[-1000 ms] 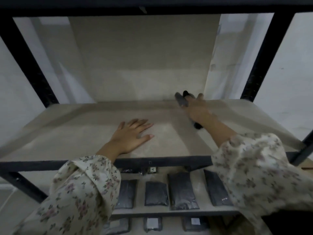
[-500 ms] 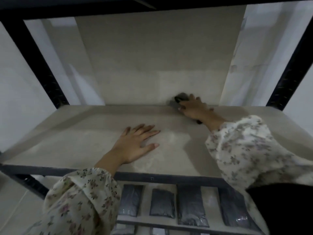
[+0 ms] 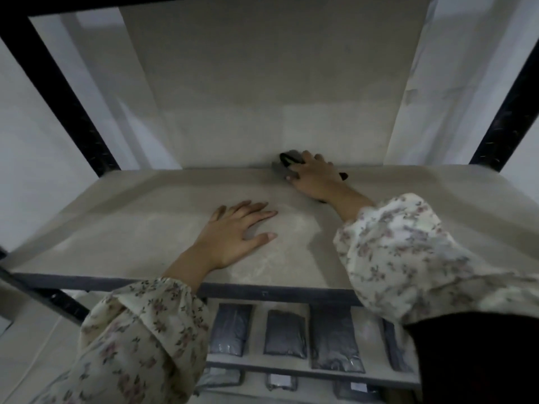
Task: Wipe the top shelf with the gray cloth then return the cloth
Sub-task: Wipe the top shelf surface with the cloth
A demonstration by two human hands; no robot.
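Observation:
The top shelf point(image 3: 122, 228) is a pale beige board in a black metal frame. At its back edge, against the rear panel, lies the gray cloth point(image 3: 284, 166), bunched up and mostly covered. My right hand point(image 3: 313, 177) presses down on the cloth with fingers spread over it, the arm reaching far in. My left hand point(image 3: 236, 231) lies flat on the middle of the shelf, fingers straight and spread, holding nothing. Both arms wear floral sleeves.
Black uprights point(image 3: 61, 91) stand at the left and right point(image 3: 507, 112) of the shelf. On the lower shelf point(image 3: 291, 371) below the front rail sit several dark gray packets point(image 3: 285, 333). A pale rear panel point(image 3: 262, 83) closes the back.
My right hand has slid the cloth leftward along the back edge of the shelf. The left hand has stayed flat in place. The view has shifted closer and to the right.

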